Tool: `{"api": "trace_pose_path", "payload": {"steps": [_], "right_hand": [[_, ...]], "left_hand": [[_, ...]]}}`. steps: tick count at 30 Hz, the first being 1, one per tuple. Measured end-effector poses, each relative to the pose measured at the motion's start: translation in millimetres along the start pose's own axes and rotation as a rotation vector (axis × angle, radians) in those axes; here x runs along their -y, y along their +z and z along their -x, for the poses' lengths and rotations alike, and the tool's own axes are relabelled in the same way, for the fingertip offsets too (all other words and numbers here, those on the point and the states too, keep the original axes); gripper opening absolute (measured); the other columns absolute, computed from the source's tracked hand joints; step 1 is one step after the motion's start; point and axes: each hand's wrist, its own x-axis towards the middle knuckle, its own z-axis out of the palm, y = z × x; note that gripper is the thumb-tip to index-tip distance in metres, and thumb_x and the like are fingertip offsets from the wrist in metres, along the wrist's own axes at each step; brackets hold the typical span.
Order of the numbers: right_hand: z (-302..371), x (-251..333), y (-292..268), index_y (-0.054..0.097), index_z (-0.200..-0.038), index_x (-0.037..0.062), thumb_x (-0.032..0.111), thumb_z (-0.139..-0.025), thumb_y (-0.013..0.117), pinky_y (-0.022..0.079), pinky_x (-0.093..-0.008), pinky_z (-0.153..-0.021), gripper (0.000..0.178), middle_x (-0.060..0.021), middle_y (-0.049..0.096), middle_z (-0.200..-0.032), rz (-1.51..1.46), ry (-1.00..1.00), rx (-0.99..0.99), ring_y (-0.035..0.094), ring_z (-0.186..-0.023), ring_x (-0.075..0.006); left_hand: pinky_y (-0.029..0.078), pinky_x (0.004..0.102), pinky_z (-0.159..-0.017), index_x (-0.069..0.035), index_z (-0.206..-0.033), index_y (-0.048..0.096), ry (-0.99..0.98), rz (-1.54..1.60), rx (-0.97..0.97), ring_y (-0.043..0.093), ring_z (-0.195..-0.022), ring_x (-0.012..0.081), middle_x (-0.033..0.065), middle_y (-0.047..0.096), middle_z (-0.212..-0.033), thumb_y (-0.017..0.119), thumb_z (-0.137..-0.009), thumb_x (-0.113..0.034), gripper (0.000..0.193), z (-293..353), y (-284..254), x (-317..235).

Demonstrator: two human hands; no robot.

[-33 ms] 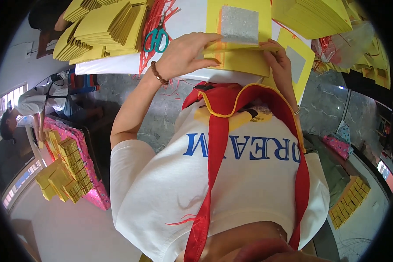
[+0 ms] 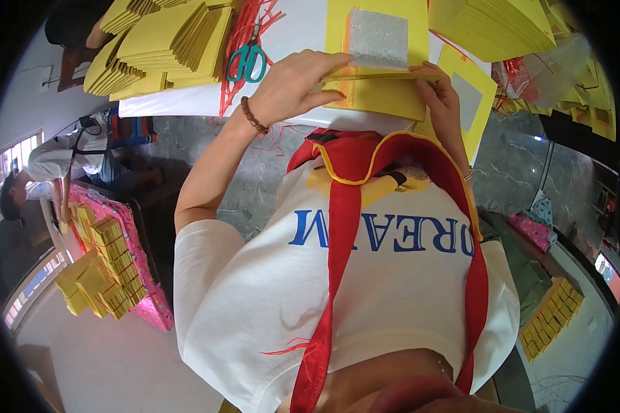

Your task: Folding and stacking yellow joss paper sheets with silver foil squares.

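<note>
A yellow paper sheet [image 2: 386, 93] with a silver-grey rectangle [image 2: 377, 38] on its upper part lies at the table's near edge. A narrow fold stands up across it. My left hand [image 2: 289, 86], with a brown bead bracelet, straddles the fold's left end, index finger on the far side and thumb on the near side. At the other end my right hand [image 2: 442, 96] pinches the fold between thumb and bent fingers. Left of my left hand lie teal-handled scissors [image 2: 246, 63] on red plastic strips [image 2: 251, 27].
Bundled yellow paper stacks [image 2: 165, 45] stand at the far left, with another yellow stack [image 2: 496, 27] at the far right. A second silver-patched sheet [image 2: 486, 86] lies beside my right hand. At left, a person [image 2: 69, 158] sits by a pink-covered table [image 2: 160, 310] with yellow bundles.
The fold between my hands looks narrower and more upright than just before. Both hands stay in nearly the same place.
</note>
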Motion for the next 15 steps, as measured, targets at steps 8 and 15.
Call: {"api": "trace_pose_path", "payload": {"steps": [8, 15], "right_hand": [[-1.3, 22.2, 8.1, 0.062, -0.099, 0.0114, -0.003, -0.065, 0.065, 0.033, -0.0357, -0.100, 0.037, -0.0054, 0.054, -0.120, 0.480, -0.233, 0.000, 0.039, -0.122, -0.0251], [-5.4, 17.1, 5.9, 0.061, -0.092, 0.0104, 0.000, -0.067, 0.062, 0.028, -0.0397, -0.103, 0.027, -0.0068, 0.054, -0.121, 0.457, -0.265, 0.023, 0.038, -0.122, -0.0312]], "left_hand": [[0.045, 0.0345, -0.075, -0.007, -0.101, 0.059, 0.054, -0.056, 0.116, 0.054, -0.088, 0.0261, 0.0079, 0.060, -0.099, 0.062, -0.076, -0.013, 0.026, 10.2, 11.6, 16.9], [0.037, 0.0395, -0.084, -0.012, -0.124, 0.048, -0.018, -0.123, -0.080, 0.045, -0.103, 0.0303, 0.0109, 0.048, -0.119, 0.057, -0.057, 0.004, 0.069, 3.7, 23.9, 19.9]]}}
